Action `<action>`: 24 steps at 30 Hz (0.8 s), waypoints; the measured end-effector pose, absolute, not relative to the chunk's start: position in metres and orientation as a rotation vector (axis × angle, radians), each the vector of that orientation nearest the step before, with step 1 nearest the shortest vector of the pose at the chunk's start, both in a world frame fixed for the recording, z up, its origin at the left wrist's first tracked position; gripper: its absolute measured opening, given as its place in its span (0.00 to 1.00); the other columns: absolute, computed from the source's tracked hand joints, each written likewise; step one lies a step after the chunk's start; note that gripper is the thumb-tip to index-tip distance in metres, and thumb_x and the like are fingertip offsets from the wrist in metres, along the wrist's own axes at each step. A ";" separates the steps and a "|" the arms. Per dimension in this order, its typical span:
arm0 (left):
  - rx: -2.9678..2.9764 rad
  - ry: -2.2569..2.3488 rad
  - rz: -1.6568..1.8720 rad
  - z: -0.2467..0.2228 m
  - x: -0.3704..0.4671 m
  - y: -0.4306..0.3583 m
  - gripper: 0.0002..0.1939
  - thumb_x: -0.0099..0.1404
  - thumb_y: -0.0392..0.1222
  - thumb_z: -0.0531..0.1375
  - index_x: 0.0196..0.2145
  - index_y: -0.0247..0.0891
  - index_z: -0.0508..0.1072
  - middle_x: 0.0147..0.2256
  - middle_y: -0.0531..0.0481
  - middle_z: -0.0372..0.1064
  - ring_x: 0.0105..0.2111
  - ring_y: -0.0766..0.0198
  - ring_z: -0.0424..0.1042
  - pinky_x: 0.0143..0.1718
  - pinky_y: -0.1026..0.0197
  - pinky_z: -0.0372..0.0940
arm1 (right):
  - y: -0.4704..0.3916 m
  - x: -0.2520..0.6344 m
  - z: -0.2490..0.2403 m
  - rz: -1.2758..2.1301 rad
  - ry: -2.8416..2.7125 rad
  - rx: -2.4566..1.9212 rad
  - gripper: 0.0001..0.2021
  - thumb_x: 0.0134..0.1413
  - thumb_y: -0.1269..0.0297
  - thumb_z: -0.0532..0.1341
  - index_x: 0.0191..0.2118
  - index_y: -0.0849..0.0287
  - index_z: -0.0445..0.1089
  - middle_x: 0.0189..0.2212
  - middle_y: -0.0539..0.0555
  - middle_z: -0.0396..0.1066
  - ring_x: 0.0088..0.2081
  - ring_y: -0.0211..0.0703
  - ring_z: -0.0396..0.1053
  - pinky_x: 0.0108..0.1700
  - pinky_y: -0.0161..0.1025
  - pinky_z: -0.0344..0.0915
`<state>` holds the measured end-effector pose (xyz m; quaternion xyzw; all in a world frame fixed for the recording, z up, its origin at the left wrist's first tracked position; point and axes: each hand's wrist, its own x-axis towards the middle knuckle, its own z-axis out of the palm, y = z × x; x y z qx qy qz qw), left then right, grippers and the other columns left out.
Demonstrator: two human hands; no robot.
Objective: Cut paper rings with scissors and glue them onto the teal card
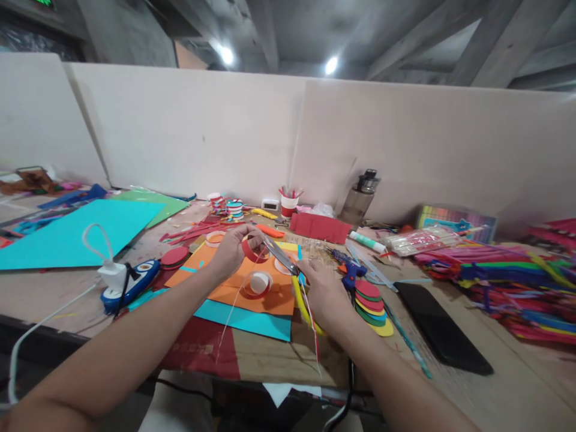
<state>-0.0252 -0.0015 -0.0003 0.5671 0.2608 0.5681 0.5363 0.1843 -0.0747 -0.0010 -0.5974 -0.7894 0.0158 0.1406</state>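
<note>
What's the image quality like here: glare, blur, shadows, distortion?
Head view, top: two ceiling lights blown out white with halos; head view, far right: coloured strips smeared, with apparent wide-angle stretch; head view, centre: scissors, left hand and right hand readable but slightly soft; head view, orange sheet: soft shadows only.

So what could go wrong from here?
The scissors point toward the left hand, which holds the red ring, so a slip might nick it or cut the paper in the wrong place. A white string hangs by the right hand and could snag on the scissors. The glue gun lies near that hand; if it's hot, which I can't tell, a brush could burn.
</note>
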 end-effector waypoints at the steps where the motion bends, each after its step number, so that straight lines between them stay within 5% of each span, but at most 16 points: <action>1: 1.341 0.617 1.351 -0.001 -0.025 -0.002 0.17 0.51 0.47 0.70 0.29 0.34 0.69 0.25 0.51 0.70 0.25 0.67 0.70 0.28 0.63 0.66 | -0.075 0.184 -0.001 0.045 -2.285 -1.730 0.20 0.54 0.71 0.56 0.53 0.54 0.67 0.45 0.58 0.69 0.43 0.47 0.68 0.40 0.38 0.59; 16: 1.225 0.574 1.274 -0.014 -0.017 -0.006 0.15 0.53 0.45 0.69 0.31 0.35 0.68 0.25 0.53 0.69 0.23 0.67 0.70 0.27 0.62 0.65 | -0.071 0.185 -0.004 0.025 -2.315 -1.740 0.20 0.55 0.71 0.54 0.53 0.53 0.67 0.43 0.56 0.68 0.39 0.46 0.67 0.38 0.37 0.56; 24: 1.249 0.601 1.238 -0.015 -0.021 -0.005 0.17 0.53 0.46 0.69 0.32 0.36 0.66 0.22 0.53 0.70 0.22 0.66 0.70 0.26 0.64 0.64 | -0.071 0.185 -0.008 0.044 -2.323 -1.694 0.21 0.49 0.77 0.53 0.49 0.55 0.68 0.42 0.57 0.69 0.40 0.45 0.67 0.47 0.39 0.57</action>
